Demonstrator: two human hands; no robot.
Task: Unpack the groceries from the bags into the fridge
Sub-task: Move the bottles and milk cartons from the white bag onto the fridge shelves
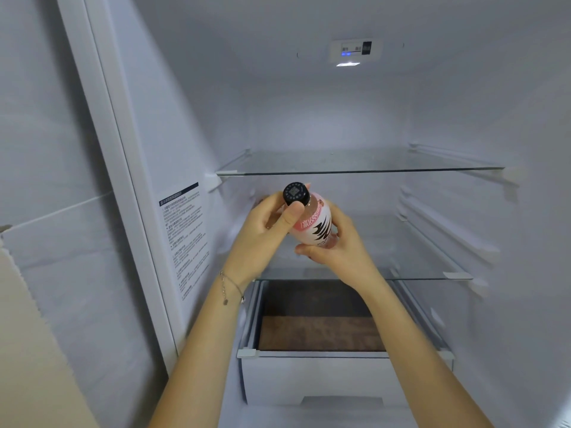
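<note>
A small bottle (312, 222) with a pink label and a black cap is held inside the open fridge, above the lower glass shelf (432, 267). My left hand (265, 236) grips its upper part, thumb pressed just under the cap. My right hand (336, 248) wraps round its lower body from the right. The bottle's cap tilts toward the camera. The upper glass shelf (370, 168) is bare. No grocery bags are in view.
Below the lower shelf sits a white drawer (315, 378), pulled partly out, with a dark brown bottom. A printed sticker (185, 239) is on the fridge's left wall. A control panel with a light (353, 52) is on the ceiling. A cardboard edge (31, 335) shows at far left.
</note>
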